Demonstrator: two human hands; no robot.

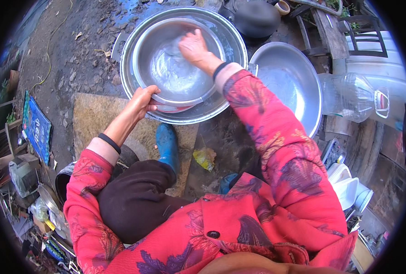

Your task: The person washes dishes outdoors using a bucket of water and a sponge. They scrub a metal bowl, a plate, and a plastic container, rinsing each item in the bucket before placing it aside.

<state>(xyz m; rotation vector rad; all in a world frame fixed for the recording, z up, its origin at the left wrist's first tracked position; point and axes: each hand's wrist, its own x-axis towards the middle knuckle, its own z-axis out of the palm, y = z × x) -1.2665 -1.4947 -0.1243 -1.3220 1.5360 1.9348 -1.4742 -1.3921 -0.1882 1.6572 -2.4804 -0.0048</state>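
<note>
While gripping bowl (pixel 178 64), hands (pixel 143 100) apart.

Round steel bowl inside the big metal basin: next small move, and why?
Probably sweep the right hand along the far inner wall of the round steel bowl. It lies flat inside the bowl near the upper rim, with wet streaks lower down. The left hand grips the near rim, holding the bowl tilted in the wide metal basin, so it looks steady.

Outdoor home washing yard: dirt ground (pixel 75 55), metal basins (pixel 298 86).
</note>
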